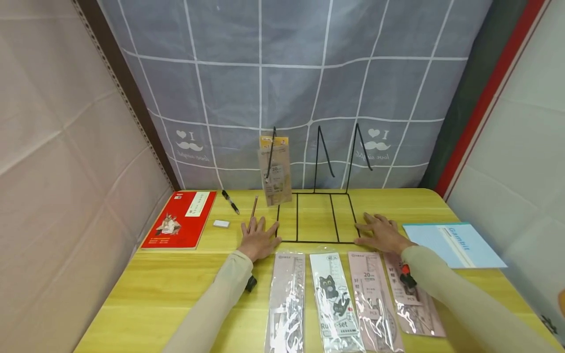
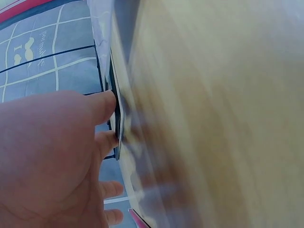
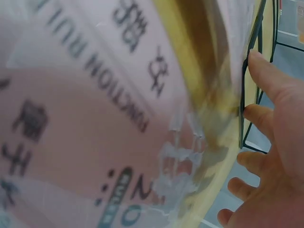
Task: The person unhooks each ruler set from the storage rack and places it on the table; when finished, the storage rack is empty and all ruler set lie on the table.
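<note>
A black wire display rack [image 1: 313,241] with three upright prongs stands on the table. One packaged ruler set [image 1: 277,171] hangs on its left prong. My left hand [image 1: 259,240] lies with fingers spread at the front left corner of the rack's base, thumb and index fingertip at the wire in the left wrist view. A pencil [image 1: 253,208] is partly hidden behind that hand. At the base's right side, my right hand [image 1: 383,234] is spread too, fingertips against the wire [image 3: 244,90]. Several packaged ruler sets, including a white one with black cats [image 1: 333,294], lie in a row before the rack.
To the left are a red notebook [image 1: 181,220], a black pen [image 1: 230,202] and a white eraser [image 1: 221,224]. A light blue "Gambit" booklet [image 1: 454,245] lies at the right. A grey checked curtain [image 1: 291,93] hangs behind the table.
</note>
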A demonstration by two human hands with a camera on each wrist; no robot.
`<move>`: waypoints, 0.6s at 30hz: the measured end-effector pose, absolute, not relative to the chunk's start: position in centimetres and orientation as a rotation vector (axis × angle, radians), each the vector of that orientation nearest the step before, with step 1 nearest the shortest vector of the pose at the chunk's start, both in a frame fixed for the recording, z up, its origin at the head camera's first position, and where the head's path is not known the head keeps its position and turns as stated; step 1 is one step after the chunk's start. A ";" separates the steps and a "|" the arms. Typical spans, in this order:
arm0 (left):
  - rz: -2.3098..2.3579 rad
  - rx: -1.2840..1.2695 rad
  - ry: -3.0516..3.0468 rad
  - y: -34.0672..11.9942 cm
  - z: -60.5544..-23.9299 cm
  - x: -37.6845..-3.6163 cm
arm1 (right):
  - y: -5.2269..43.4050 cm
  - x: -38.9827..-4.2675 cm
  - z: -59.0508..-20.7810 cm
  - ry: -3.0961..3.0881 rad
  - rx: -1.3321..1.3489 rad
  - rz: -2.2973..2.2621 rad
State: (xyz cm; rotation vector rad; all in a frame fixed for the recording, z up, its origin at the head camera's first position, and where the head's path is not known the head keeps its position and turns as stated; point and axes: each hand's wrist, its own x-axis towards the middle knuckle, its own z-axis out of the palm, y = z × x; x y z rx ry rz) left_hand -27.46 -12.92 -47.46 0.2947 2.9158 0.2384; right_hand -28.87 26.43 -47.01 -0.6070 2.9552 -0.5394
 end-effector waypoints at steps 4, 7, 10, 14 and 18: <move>0.268 0.314 2.934 -13.0 -48.2 -27.9 | 26.8 -28.9 -47.3 2.966 -0.625 -0.526; 0.286 0.352 2.965 -13.1 -48.8 -28.4 | 27.1 -28.8 -47.4 2.980 -0.628 -0.508; 0.330 0.402 3.036 -13.2 -48.8 -28.8 | 27.3 -28.8 -47.4 2.981 -0.634 -0.492; 0.510 0.392 3.216 -13.7 -47.7 -29.4 | 27.3 -28.9 -47.2 2.961 -0.646 -0.489; 0.787 0.295 3.377 -14.6 -45.9 -30.2 | 27.0 -29.2 -47.1 2.953 -0.649 -0.474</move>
